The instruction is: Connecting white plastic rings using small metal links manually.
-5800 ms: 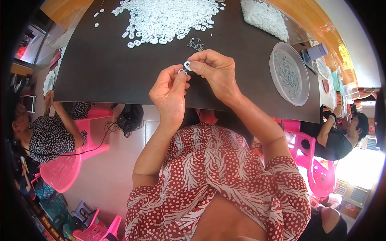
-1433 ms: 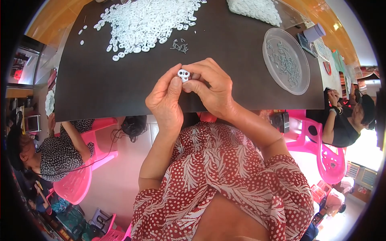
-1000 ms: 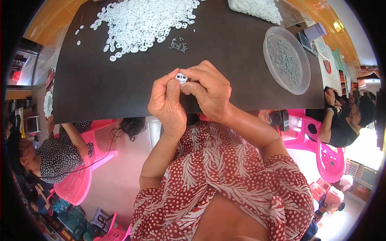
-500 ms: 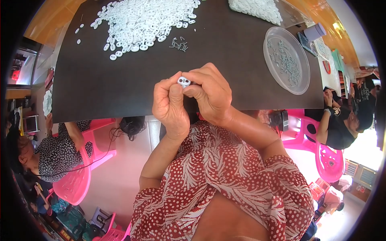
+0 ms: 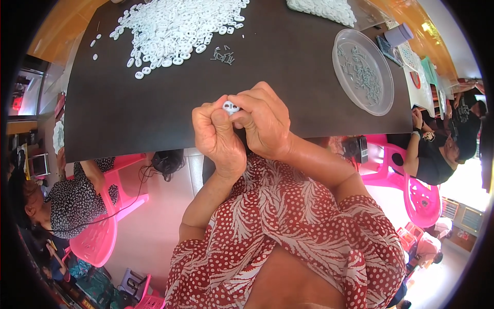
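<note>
A small white two-hole plastic piece (image 5: pixel 231 107), like a cord lock, is pinched between both my hands above the table's near edge. My left hand (image 5: pixel 218 131) grips its left side with thumb and bent index finger. From the right, the thumb and index finger of my right hand (image 5: pixel 265 121) press on it; the other fingers are curled. Beyond my hands lies a little heap of thin grey metal pieces (image 5: pixel 223 55), too small to tell whether springs or pins. A large pile of white oval plastic pieces (image 5: pixel 175 33) spreads behind it.
On the dark table (image 5: pixel 128 113), a clear round tray (image 5: pixel 385 107) of grey metal pieces stands at right. Behind are a bag of white pieces (image 5: pixel 324 11), a phone (image 5: pixel 388 50) and a lilac cup (image 5: pixel 398 35). People sit on pink chairs (image 5: pixel 95 242) at both sides.
Both hands still pinch the white piece, which has tilted slightly between my fingers. The table and things on it have shifted slightly left and up in view.
</note>
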Demonstrator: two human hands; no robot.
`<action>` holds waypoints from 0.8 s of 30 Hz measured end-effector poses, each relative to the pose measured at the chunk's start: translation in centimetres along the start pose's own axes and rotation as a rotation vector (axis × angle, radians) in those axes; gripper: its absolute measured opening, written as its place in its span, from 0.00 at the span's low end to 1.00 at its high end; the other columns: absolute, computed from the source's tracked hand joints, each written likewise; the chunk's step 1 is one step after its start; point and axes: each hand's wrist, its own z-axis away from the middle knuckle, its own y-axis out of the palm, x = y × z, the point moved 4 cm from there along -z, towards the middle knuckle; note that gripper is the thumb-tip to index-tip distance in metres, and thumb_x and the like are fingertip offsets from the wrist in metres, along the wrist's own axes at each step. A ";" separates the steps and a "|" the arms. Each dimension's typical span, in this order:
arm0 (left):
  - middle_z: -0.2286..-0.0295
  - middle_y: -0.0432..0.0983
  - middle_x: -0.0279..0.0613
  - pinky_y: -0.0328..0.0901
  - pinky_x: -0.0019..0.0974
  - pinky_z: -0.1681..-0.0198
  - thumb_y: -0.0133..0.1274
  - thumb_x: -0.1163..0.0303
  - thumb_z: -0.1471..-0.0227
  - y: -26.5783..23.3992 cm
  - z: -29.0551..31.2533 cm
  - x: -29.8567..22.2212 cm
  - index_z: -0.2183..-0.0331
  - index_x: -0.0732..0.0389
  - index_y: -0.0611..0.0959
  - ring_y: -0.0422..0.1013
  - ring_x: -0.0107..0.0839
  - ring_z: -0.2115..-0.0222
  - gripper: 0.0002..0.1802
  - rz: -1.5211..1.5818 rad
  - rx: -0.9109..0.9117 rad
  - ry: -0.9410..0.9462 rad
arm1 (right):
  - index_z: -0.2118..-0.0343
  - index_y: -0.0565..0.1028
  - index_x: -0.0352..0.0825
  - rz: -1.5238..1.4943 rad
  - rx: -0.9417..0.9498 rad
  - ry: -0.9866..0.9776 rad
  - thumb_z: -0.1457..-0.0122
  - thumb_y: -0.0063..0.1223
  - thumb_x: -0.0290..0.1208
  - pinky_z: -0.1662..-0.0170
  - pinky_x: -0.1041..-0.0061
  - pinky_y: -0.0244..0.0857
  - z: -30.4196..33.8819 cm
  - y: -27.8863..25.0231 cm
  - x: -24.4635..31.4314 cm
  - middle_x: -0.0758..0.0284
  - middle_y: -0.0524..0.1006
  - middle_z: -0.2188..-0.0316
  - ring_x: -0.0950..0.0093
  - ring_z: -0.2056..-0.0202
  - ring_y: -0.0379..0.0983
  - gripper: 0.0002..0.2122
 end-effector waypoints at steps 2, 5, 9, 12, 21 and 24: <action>0.75 0.63 0.31 0.57 0.21 0.74 0.44 0.67 0.41 0.0 0.1 0.0 0.65 0.66 0.72 0.58 0.16 0.77 0.11 0.031 -0.010 -0.035 | 0.65 0.72 0.25 -0.002 0.000 0.005 0.53 0.54 0.18 0.77 0.77 0.61 0.0 0.1 0.0 0.62 0.73 0.75 0.72 0.78 0.66 0.10; 0.74 0.63 0.31 0.58 0.21 0.72 0.43 0.67 0.41 -0.1 0.1 0.2 0.65 0.66 0.72 0.59 0.16 0.75 0.11 0.042 -0.041 -0.078 | 0.65 0.72 0.25 0.004 0.022 0.013 0.53 0.54 0.18 0.76 0.76 0.61 -0.1 0.3 -0.1 0.61 0.73 0.74 0.71 0.77 0.66 0.10; 0.74 0.65 0.31 0.59 0.21 0.70 0.42 0.68 0.40 -0.6 0.3 0.0 0.64 0.67 0.72 0.60 0.16 0.74 0.11 0.081 -0.106 -0.116 | 0.63 0.72 0.26 -0.025 0.015 0.017 0.53 0.54 0.18 0.74 0.76 0.62 -0.7 0.5 0.6 0.59 0.73 0.72 0.70 0.75 0.66 0.12; 0.73 0.65 0.31 0.60 0.22 0.68 0.43 0.69 0.41 -0.4 0.3 -0.7 0.64 0.67 0.72 0.61 0.16 0.73 0.10 0.077 -0.086 -0.122 | 0.63 0.71 0.26 -0.074 0.017 0.060 0.52 0.55 0.20 0.73 0.76 0.62 -0.6 0.5 0.8 0.59 0.73 0.71 0.69 0.74 0.66 0.12; 0.72 0.66 0.32 0.62 0.24 0.66 0.45 0.64 0.41 -0.4 0.5 -1.4 0.62 0.67 0.72 0.63 0.17 0.70 0.14 0.017 0.011 -0.021 | 0.67 0.71 0.30 -0.061 -0.063 0.045 0.58 0.58 0.21 0.74 0.74 0.60 -0.6 0.5 1.1 0.63 0.71 0.74 0.69 0.75 0.65 0.13; 0.74 0.65 0.32 0.57 0.23 0.69 0.44 0.67 0.41 -0.4 0.8 -1.6 0.63 0.68 0.72 0.59 0.18 0.73 0.13 -0.037 -0.019 0.035 | 0.68 0.71 0.30 -0.052 -0.080 0.027 0.59 0.58 0.20 0.75 0.75 0.60 -0.6 0.6 1.3 0.64 0.71 0.75 0.69 0.76 0.64 0.13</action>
